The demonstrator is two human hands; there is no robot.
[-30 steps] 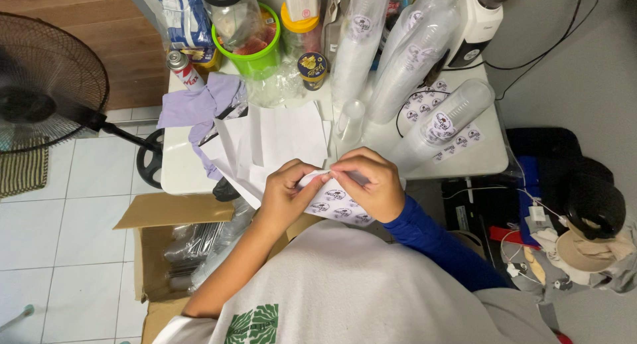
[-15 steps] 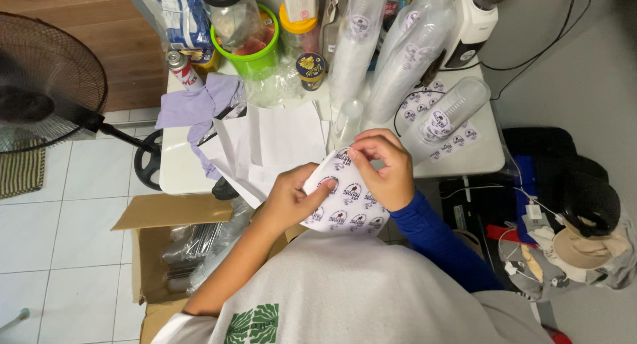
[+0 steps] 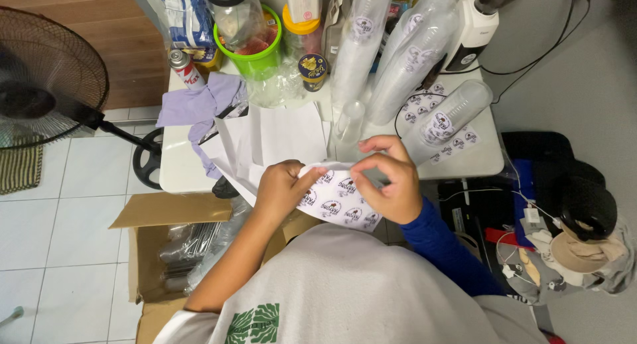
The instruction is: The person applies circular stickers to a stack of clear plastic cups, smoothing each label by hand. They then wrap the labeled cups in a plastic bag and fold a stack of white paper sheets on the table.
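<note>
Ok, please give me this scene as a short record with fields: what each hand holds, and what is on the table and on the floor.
left hand: left hand grips the left edge of the sticker sheet, thumb on top
right hand: right hand pinches the sheet's upper edge with its fingers
sticker sheet: white, round printed stickers, held over the table's near edge
on table: stacked clear cups, white paper sheets, green tub, lilac cloth
on floor: open cardboard box, black fan
</note>
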